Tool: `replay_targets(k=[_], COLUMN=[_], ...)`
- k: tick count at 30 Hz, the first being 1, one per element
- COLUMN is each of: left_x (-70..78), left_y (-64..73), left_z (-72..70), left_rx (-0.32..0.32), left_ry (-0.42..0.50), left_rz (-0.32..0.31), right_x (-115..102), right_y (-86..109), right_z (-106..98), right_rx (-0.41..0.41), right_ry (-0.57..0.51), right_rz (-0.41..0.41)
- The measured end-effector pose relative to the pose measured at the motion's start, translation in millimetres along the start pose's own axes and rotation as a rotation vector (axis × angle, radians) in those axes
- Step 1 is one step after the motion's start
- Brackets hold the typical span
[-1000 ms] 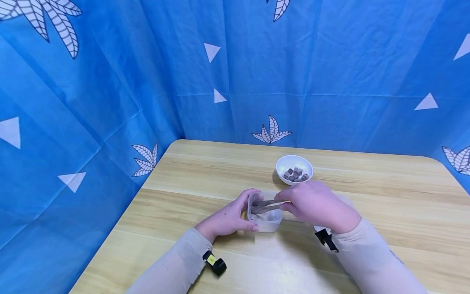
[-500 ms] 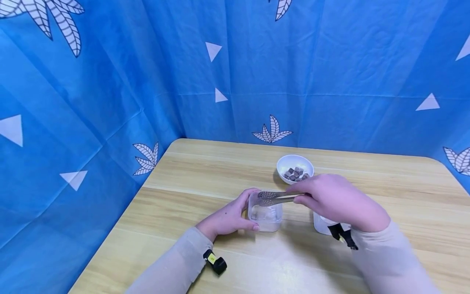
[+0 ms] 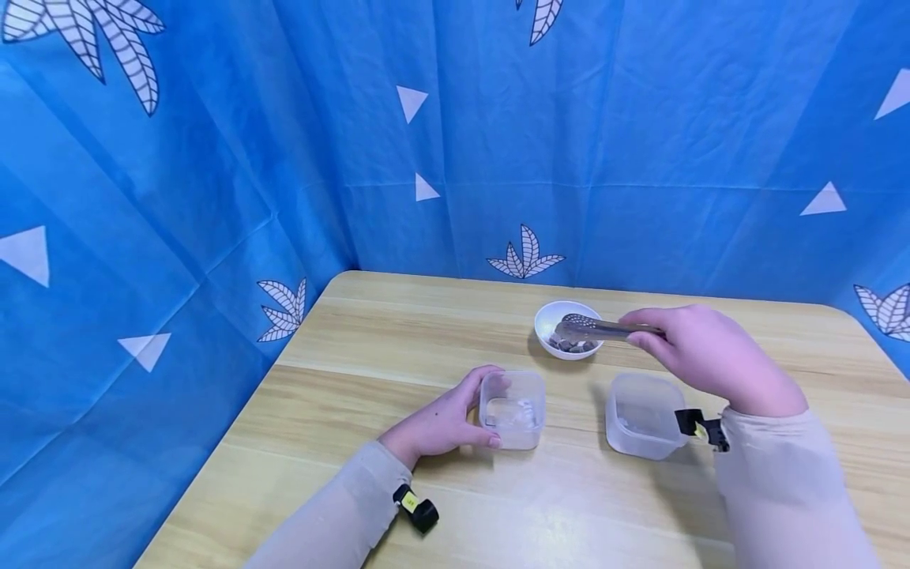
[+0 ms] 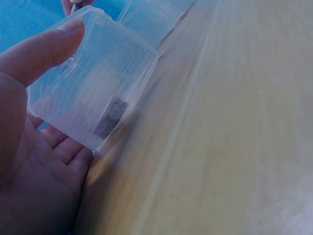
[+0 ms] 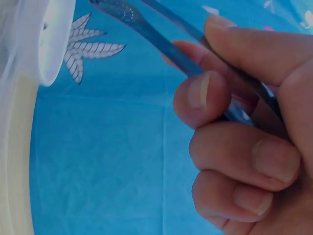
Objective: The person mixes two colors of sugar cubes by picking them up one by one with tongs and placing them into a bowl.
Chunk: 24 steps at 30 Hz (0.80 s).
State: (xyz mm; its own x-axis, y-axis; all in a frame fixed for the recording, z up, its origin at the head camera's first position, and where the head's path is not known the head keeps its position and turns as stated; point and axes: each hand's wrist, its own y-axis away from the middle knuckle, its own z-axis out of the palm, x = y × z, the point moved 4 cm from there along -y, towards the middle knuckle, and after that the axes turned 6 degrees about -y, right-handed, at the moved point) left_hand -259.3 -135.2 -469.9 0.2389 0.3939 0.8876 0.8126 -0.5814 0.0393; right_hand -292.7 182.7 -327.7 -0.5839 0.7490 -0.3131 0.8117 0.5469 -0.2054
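My left hand (image 3: 441, 417) grips a small clear plastic container (image 3: 524, 438) from its left side, thumb at the near side and fingers at the far side. A grey-brown cube (image 4: 112, 116) shows through the container's wall in the left wrist view. My right hand (image 3: 700, 352) holds metal tongs (image 3: 606, 329) between thumb and fingers. Their perforated tips hang over a white bowl (image 3: 546, 318), where several dark cubes (image 3: 569, 346) lie. In the right wrist view the two tong arms stand apart, the other fingers curled toward the palm.
A second clear plastic container (image 3: 643, 447) stands on the wooden table (image 3: 398, 332), right of the held one and below my right forearm. Blue patterned cloth (image 3: 640, 142) hangs behind the table and along its left side.
My right hand has carried the tongs from over the left container, up and to the right, to over the white bowl. The right container has come into view. My left hand stays put.
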Motion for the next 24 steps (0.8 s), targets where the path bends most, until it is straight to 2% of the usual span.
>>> replay_targets(k=[5, 14, 24], left_x=[-0.4, 0.6, -0.2], left_y=[-0.2, -0.4, 0.2], left_z=[0.1, 0.0, -0.1], left_rx=[-0.004, -0.006, -0.005], left_ry=[0.004, -0.02, -0.012], left_rz=[-0.01, 0.007, 0.019], right_x=[12.3, 25.2, 20.8], right_y=[-0.2, 3.1, 6.7], right_z=[2.3, 2.2, -4.3], right_rx=[-0.019, -0.043, -0.034], right_ry=[0.016, 0.024, 0.022], right_rz=[0.046, 0.108, 0.11])
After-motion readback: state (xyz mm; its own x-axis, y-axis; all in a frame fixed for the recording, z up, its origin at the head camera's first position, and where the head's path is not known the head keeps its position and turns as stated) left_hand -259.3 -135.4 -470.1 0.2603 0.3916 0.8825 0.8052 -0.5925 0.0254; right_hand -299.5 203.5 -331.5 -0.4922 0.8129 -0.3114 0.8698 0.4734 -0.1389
